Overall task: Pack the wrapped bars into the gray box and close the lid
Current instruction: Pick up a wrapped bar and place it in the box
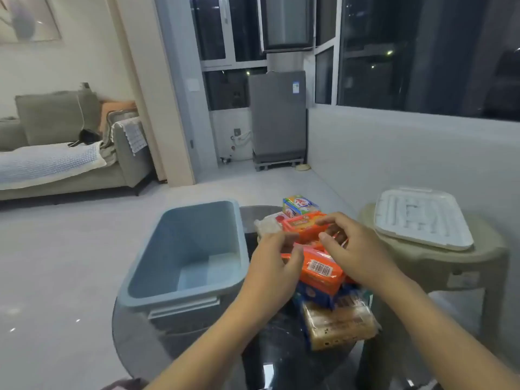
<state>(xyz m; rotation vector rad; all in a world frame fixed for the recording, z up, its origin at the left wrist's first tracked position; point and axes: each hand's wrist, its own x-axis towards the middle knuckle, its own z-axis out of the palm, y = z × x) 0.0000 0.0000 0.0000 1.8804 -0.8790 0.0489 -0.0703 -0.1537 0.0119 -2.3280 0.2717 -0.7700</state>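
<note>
Wrapped bars [320, 270], one showing a barcode label, lie under both hands [315, 251].

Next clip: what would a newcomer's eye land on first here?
Both hands, left and right, meet over a bright orange wrapped bar atop a pile of packets on the dark round table. Left of the pile stands the empty gray box; its white lid lies on a beige stool on the right.
</note>
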